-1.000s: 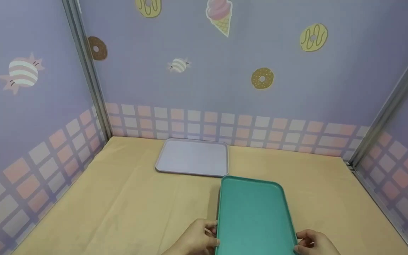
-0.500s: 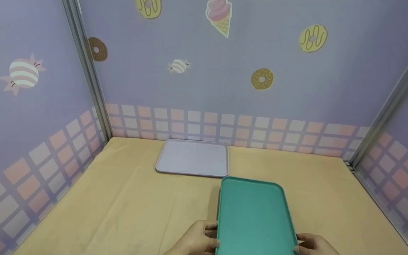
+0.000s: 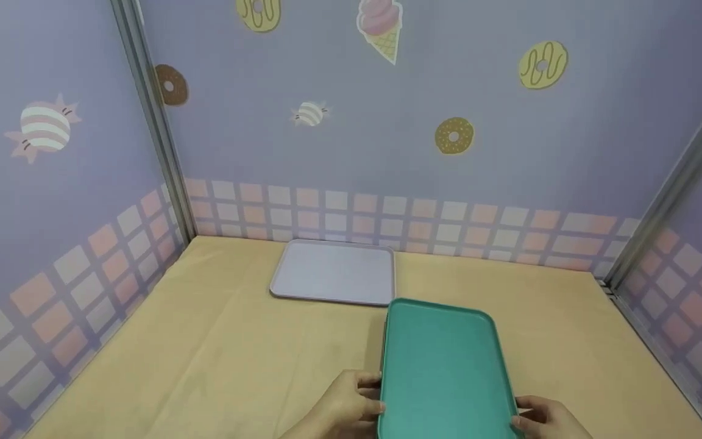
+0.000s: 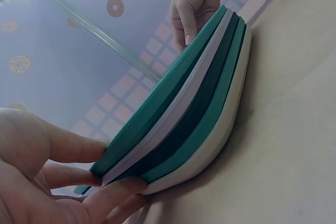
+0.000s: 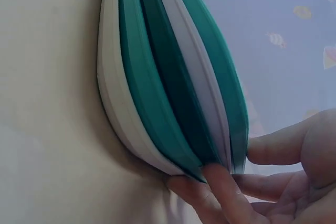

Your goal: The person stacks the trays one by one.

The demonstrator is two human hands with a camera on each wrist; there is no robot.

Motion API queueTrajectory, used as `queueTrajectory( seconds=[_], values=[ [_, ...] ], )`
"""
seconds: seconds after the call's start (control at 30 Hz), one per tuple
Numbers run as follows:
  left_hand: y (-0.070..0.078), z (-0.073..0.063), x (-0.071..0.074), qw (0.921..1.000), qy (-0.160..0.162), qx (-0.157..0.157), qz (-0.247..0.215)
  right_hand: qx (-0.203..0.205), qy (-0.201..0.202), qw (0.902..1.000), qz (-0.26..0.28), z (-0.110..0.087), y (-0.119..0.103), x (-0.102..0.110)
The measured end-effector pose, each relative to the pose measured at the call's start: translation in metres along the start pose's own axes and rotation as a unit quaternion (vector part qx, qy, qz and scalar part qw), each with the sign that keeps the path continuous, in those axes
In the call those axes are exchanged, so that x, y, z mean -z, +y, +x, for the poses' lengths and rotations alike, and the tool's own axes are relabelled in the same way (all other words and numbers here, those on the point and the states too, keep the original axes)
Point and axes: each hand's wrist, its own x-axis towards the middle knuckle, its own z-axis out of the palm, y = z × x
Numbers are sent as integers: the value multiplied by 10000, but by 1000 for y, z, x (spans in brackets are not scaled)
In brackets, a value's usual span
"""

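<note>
A stack of rectangular trays stands at the front right of the table, its top tray, a green one [image 3: 445,372], facing up. Seen edge-on in the left wrist view, the layers run from green through a lilac tray [image 4: 181,98] and a dark teal tray [image 4: 202,103] to another green tray and a cream tray [image 4: 231,108] at the bottom. My left hand [image 3: 351,402] grips the stack's left side, thumb at the top tray's rim and fingers along the lower edges. On the opposite side my right hand [image 3: 546,417] holds the edges between thumb and fingers.
A pale lilac tray [image 3: 334,271] lies flat at the back, near the wall, with its right front corner close to the stack's far end. Yellow cloth [image 3: 223,353] covers the table. Patterned walls and metal posts [image 3: 165,140] enclose it on three sides.
Over the last half second the top green tray and both hands have shifted slightly away from me and to the right. A lower rim now shows along its left edge.
</note>
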Motion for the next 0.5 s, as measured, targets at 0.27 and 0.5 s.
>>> queueTrajectory(
  seconds=[0.27, 0.5],
  values=[
    [6, 20, -2, 9983, 12, -468, 343, -40, 392, 9982, 448, -17, -38, -8],
    [10, 22, -2, 9981, -144, -520, 300, 28, 198, 9976, 660, -19, -41, -4]
  ],
)
